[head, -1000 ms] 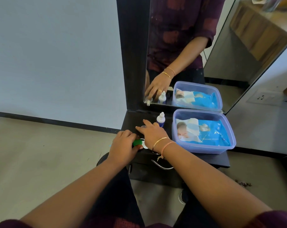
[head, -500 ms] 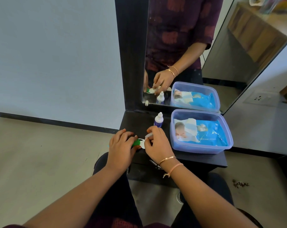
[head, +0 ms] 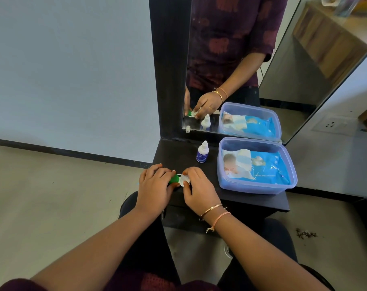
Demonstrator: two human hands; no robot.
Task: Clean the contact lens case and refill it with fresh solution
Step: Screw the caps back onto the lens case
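The contact lens case [head: 180, 180] sits at the front left edge of the dark shelf [head: 251, 200], pinned between both hands. The left hand [head: 155, 186] is closed around its green cap [head: 174, 179], and the right hand [head: 197, 189] pinches the white side, though whether that is a cap or the bare well is hidden by the fingers. The main risk, as I judge it, is the position: the case lies so near the shelf's lip that a hard twist on a stuck cap could skid it off onto the floor. Any old liquid inside could also spill if the case tips while a cap comes free. The small solution bottle [head: 202, 153] stands upright just behind the hands, and a careless reach could knock it over. The blue tub [head: 256, 186] of wipes lies clear to the right.
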